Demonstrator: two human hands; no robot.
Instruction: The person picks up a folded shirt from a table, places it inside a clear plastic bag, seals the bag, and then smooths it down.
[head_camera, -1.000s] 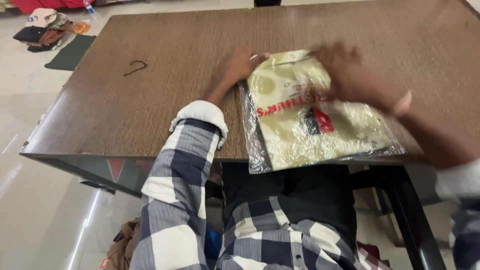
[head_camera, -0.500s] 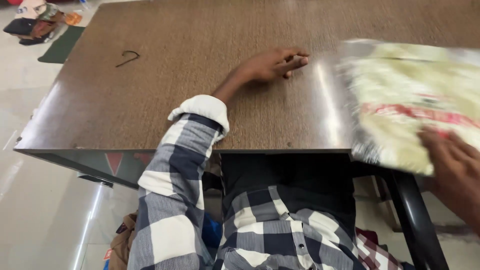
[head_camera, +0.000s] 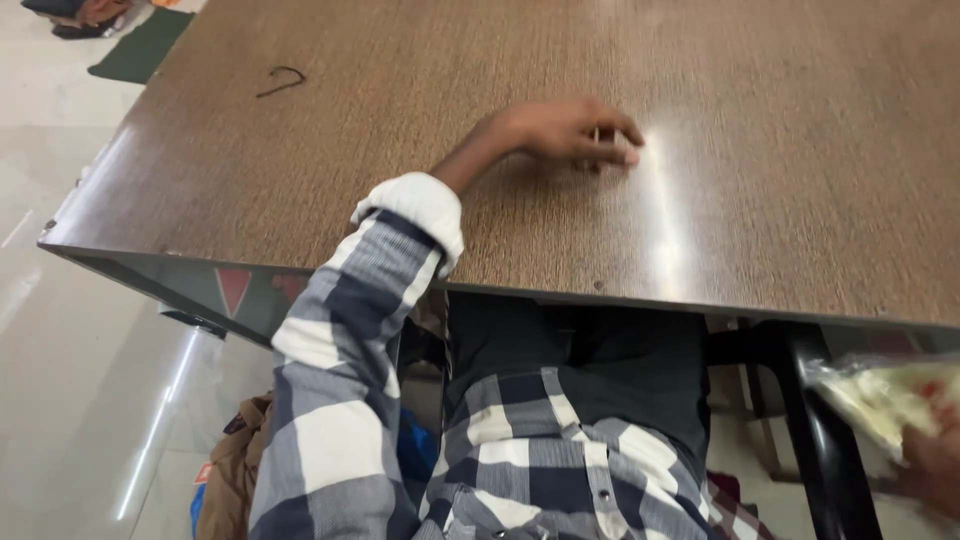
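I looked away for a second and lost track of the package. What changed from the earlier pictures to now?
The right hand carried the clear-wrapped cream garment packet off the table, right and down past its edge. The left hand let go of it and rests on the tabletop. The dark hook-shaped bit stayed where it was.

A brown wood-grain surface (head_camera: 780, 130) fills most of the view. A small dark hook-shaped wire (head_camera: 281, 80) lies near its far left corner. Beyond that corner, a dark green mat (head_camera: 140, 45) lies on the pale floor (head_camera: 70, 380).
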